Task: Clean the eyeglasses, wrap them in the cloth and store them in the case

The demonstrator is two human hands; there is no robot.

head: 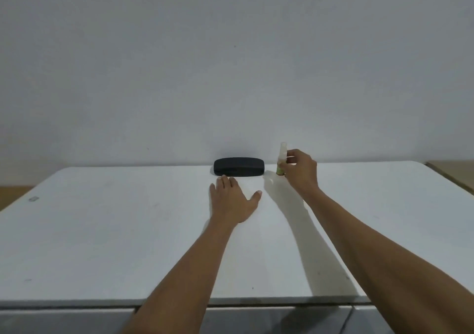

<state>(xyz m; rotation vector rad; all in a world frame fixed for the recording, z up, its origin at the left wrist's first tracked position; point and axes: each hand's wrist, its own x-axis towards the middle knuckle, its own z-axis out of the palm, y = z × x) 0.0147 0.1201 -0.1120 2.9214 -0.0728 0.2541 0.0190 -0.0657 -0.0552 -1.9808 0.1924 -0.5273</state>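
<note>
Your right hand (298,169) pinches the little spray bottle (281,159), upright at the table's (102,231) far edge. Your left hand (232,201) lies flat, fingers straight, just short of the closed black case (238,166). No eyeglasses or cloth in sight, likely inside. Steady the case and open it gently before spraying.
</note>
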